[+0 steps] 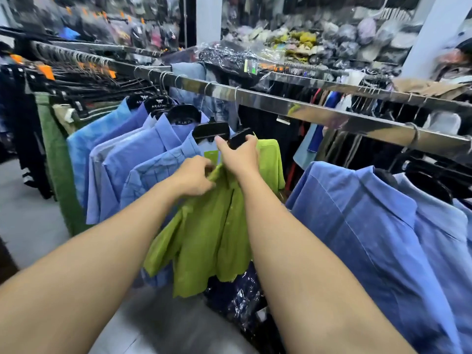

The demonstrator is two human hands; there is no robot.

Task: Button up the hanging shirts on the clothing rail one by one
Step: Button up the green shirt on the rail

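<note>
Left hand (194, 178) and right hand (241, 159) extend, fingers (221, 144) pinching.

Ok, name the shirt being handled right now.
The green shirt, hanging between blue shirts: left hand pinches it, right hand holds its hanger.

Middle shirt (212, 226) on rail (319, 111) between left shirts (132, 159), right shirts (370, 226).

Grey floor (25, 221) underfoot, pale and smooth, running off to the left. Straight ahead a white pillar (208, 19) rises, a second white column (425, 39) slants in at the right. Between them, heaps of plastic-bagged garments (332, 34) catch bright glare. On the left, a rack of dark trousers (84, 80) carries orange tags (47, 72). Light is bright and even.
</note>
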